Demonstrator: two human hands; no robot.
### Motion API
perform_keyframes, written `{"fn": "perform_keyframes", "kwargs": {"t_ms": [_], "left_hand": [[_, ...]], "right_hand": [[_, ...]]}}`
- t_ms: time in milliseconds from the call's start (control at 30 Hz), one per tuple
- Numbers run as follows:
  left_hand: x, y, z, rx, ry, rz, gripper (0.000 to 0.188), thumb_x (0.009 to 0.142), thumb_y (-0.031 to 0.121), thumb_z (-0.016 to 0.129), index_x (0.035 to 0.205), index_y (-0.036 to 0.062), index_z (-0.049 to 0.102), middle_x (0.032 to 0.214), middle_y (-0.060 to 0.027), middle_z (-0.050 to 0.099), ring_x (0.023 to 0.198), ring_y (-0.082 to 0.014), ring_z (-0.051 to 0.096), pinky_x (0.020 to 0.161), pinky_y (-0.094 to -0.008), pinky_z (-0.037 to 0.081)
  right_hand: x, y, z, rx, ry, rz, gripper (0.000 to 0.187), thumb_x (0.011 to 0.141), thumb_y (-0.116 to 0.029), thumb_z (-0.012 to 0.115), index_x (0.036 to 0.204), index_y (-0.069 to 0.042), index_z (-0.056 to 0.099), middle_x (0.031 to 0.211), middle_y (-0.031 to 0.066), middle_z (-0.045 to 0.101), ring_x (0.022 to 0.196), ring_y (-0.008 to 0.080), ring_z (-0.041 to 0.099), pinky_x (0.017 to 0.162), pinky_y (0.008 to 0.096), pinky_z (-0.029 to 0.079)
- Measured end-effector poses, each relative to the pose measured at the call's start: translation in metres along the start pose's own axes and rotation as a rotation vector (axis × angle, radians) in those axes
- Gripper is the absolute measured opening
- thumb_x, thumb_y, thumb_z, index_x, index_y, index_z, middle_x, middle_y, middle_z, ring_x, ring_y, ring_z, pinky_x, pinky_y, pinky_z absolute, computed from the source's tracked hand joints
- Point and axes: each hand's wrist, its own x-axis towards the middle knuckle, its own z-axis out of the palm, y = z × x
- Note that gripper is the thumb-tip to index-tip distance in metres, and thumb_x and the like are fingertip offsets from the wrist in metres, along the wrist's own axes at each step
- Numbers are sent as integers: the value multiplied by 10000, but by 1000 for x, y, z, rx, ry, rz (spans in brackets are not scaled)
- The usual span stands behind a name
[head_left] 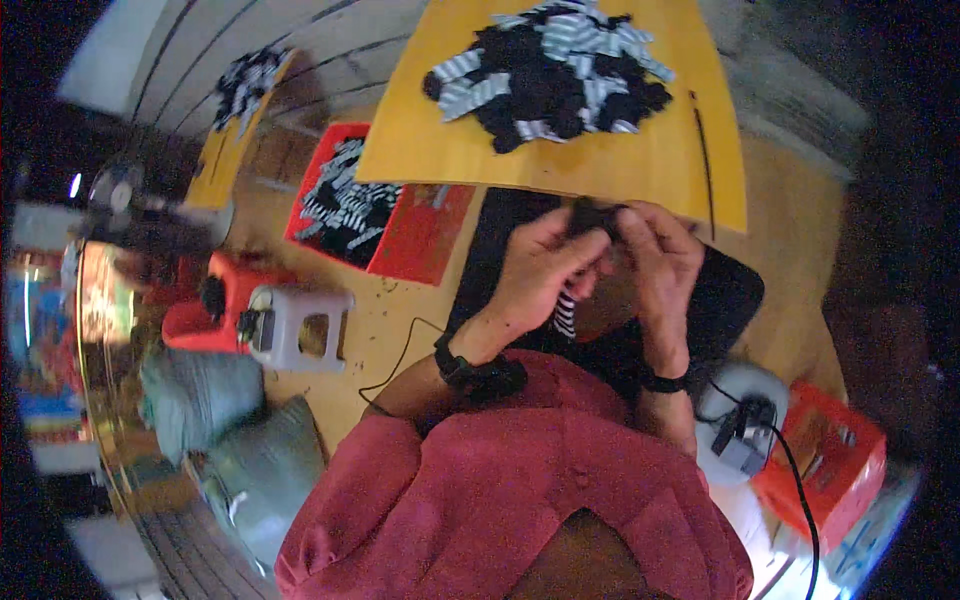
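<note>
My left hand (540, 265) and my right hand (662, 262) are close together in front of my chest, just before the near edge of the yellow table (410, 150). Pinched between the fingers of both is a small dark fabric piece (594, 214). A black-and-white striped strip (565, 316) hangs below my left hand; whether it belongs to the same piece is hidden by the fingers. On the tabletop lies a heap of similar black and striped fabric pieces (550, 80). A thin dark rod (703, 150) rests near the table's right edge.
To the left stands a red box (430, 232) holding many striped pieces. Farther left are a red jerrycan (205, 320), a grey jerrycan (300, 325) and stuffed greenish sacks (265, 465). At right sit a grey container (735, 395), a red crate (830, 455) and a black cable (800, 500).
</note>
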Motion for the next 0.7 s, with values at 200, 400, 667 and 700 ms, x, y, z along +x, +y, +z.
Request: {"fn": "perform_keyframes", "kwargs": {"t_ms": [200, 400, 667, 700], "left_hand": [[-32, -6, -21, 20, -163, -188, 179, 882, 143, 564, 993, 6, 591, 721, -41, 596, 503, -60, 490, 451, -201, 394], [-68, 31, -79, 124, 93, -124, 185, 868, 149, 595, 1000, 19, 607, 737, -40, 613, 588, -72, 548, 499, -197, 427], [-38, 74, -233, 31, 682, 290, 114, 842, 97, 616, 911, 7, 623, 749, -61, 634, 577, -110, 572, 496, -230, 458], [-25, 70, -260, 79, 722, 336, 105, 855, 79, 592, 927, 4, 605, 732, -72, 627, 567, -117, 567, 485, -236, 451]], "right_hand": [[34, -2, -15, 99, 285, 121, 112, 857, -126, 596, 858, -23, 642, 666, -29, 525, 555, 52, 442, 498, 205, 351], [40, 11, 16, -59, 5, 34, 164, 855, -117, 588, 913, 29, 637, 811, 14, 614, 733, 82, 520, 673, 215, 420], [74, 8, 44, -230, -83, -23, 185, 866, -144, 597, 966, 3, 645, 731, 5, 585, 633, 49, 496, 566, 195, 422], [82, 7, 45, -288, -51, -29, 181, 847, -145, 616, 959, -7, 648, 720, 26, 606, 620, 82, 527, 572, 223, 438]]}}
